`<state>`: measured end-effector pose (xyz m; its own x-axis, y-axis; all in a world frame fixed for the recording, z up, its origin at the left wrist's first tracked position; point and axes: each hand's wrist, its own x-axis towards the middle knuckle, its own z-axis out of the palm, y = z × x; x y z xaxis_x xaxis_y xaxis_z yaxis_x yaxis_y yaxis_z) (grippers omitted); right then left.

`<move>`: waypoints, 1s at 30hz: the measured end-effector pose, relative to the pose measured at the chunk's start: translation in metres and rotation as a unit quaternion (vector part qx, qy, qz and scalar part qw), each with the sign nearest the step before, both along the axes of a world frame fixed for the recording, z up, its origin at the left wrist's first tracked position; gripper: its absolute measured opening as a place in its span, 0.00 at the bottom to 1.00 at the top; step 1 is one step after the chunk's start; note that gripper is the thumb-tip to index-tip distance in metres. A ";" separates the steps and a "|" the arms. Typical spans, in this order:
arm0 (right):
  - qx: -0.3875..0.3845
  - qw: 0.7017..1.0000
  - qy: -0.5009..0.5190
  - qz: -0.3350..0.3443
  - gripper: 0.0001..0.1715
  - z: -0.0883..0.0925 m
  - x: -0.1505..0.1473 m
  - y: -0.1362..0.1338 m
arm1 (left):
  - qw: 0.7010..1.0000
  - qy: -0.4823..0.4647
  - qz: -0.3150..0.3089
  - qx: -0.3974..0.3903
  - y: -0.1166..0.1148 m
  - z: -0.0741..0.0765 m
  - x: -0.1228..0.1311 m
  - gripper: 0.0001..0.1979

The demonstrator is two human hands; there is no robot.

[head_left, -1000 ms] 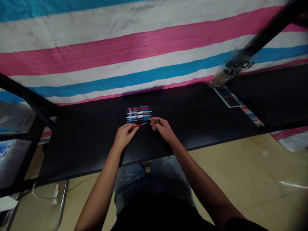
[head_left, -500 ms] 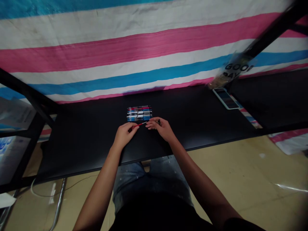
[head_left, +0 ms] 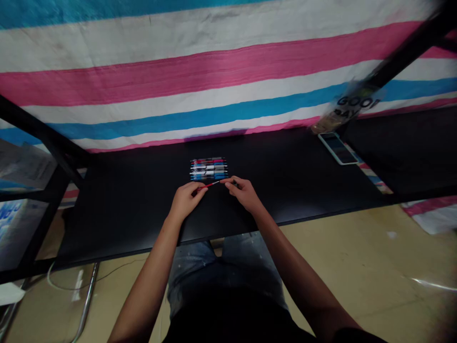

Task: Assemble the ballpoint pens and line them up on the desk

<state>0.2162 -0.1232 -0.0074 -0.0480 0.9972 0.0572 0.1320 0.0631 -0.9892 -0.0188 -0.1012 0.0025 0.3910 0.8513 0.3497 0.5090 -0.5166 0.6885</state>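
My left hand (head_left: pixel 185 200) is shut on a thin red pen refill (head_left: pixel 208 185), whose fine tip points right towards my right hand (head_left: pixel 243 194). The fingertips of my right hand are just beyond that tip, and they pinch a small dark pen part (head_left: pixel 234 183), mostly hidden by the fingers. Just above my hands, several pens (head_left: pixel 209 169) in red, white, grey and blue lie side by side on the black table (head_left: pixel 114 214), their barrels nearly parallel.
A smartphone (head_left: pixel 337 148) lies at the table's far right, beside a clear plastic bag (head_left: pixel 348 107) printed GOOD DAY. A striped pink, white and blue tarp (head_left: pixel 200 81) hangs behind the table. Black metal frame bars (head_left: pixel 43 133) stand at the left.
My right hand has drawn back slightly to the right, away from the refill's tip. My left hand and the pens have not visibly moved. The view has shifted slightly.
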 end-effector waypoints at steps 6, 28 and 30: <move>0.004 1.000 0.022 0.018 0.19 -0.005 0.001 0.000 | 1.000 0.011 -0.007 0.006 -0.001 0.001 0.000 0.11; -0.058 0.988 0.137 0.036 0.16 -0.002 -0.001 0.000 | 0.999 0.047 -0.024 0.012 -0.003 0.000 -0.001 0.11; -0.048 0.990 0.126 0.044 0.16 -0.001 -0.001 -0.001 | 0.998 0.052 -0.026 0.015 -0.003 0.000 -0.001 0.12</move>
<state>0.2149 -0.1243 -0.0089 -0.1304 0.9913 -0.0161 -0.1215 -0.0321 -0.9921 -0.0199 -0.1039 0.0026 0.4695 0.8190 0.3298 0.5497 -0.5635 0.6167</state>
